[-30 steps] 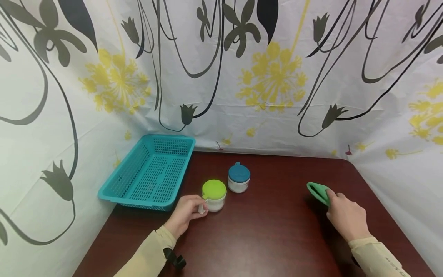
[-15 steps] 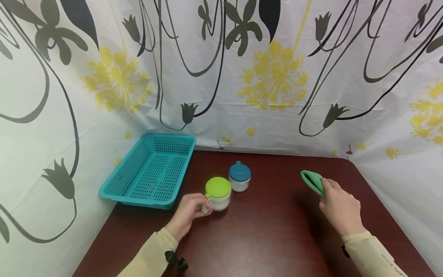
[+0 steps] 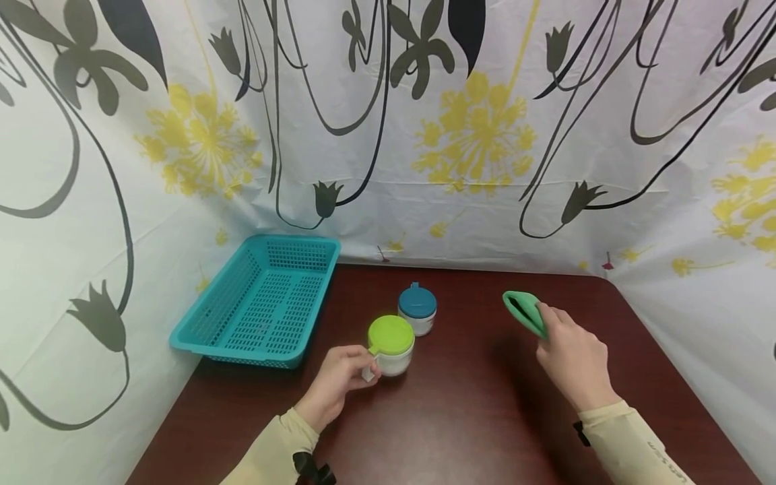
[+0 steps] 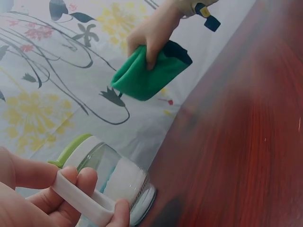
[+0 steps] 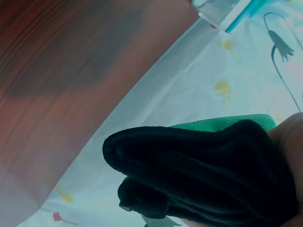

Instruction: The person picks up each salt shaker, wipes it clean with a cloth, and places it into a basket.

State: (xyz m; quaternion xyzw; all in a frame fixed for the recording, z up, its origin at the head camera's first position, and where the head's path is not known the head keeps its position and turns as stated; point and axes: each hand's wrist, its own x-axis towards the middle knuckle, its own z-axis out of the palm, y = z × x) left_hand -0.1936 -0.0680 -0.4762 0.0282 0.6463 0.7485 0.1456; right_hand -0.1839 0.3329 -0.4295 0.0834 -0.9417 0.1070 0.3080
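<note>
A clear jar with a lime-green lid [image 3: 391,335] is by my left hand [image 3: 341,380], whose fingers curl round its white handle [image 4: 84,201]. In the left wrist view white contents show through the glass, and the jar's base is close over the table. My right hand [image 3: 576,357] pinches a folded green cloth [image 3: 526,312] in the air, right of the jars. The right wrist view shows the cloth's dark folded layers [image 5: 199,175] with a green face behind. Just behind the green-lidded jar stands a second jar with a blue lid [image 3: 417,303].
A turquoise perforated basket [image 3: 303,337] lies at the back left of the dark red wooden table [image 3: 461,417]. A white sheet with flower prints [image 3: 376,155] hangs behind the table and along its sides.
My left hand has moved a little to the right with the green-lidded jar, closer to the blue-lidded one. My right hand has carried the cloth left and slightly away from me.
</note>
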